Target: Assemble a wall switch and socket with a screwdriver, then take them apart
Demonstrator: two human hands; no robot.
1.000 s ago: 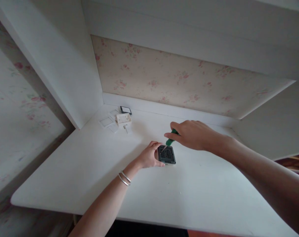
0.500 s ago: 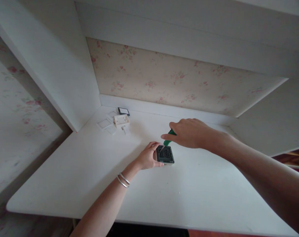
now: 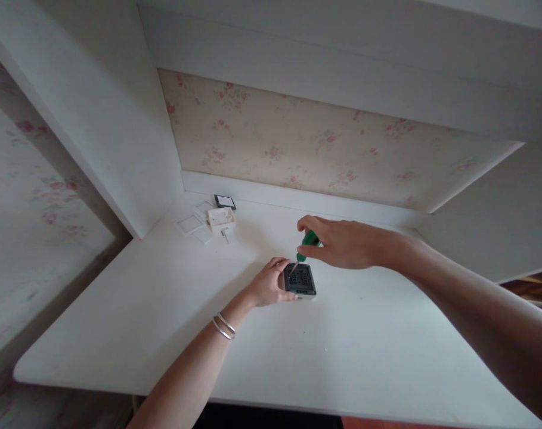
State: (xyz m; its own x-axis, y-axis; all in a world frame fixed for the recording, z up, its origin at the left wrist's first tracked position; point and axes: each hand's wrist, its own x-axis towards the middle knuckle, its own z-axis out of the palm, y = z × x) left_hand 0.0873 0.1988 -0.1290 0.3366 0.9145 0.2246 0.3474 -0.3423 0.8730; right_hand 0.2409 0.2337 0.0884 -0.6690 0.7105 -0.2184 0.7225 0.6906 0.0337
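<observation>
On the white desktop lies a square wall socket [image 3: 301, 280], its dark face up and a pale box edge showing beneath. My left hand [image 3: 271, 283] grips it from the left, thumb at the near side and fingers at the far side. In my right hand [image 3: 337, 241] is a screwdriver [image 3: 307, 244] with a green handle. It slants down to the left, and its tip meets the left part of the dark face. The screw under the tip is too small to make out.
Toward the back left lie a white open box [image 3: 221, 218], a dark-edged switch plate [image 3: 225, 202], thin white frames [image 3: 190, 224] and a small white piece [image 3: 225, 235]. A side panel [image 3: 96, 119] bounds the desk [image 3: 118, 333] on the left; a low ledge runs along the back.
My right hand's fingers have shifted on the green handle, the thumb and index finger now further apart. The socket and my left hand stay in place.
</observation>
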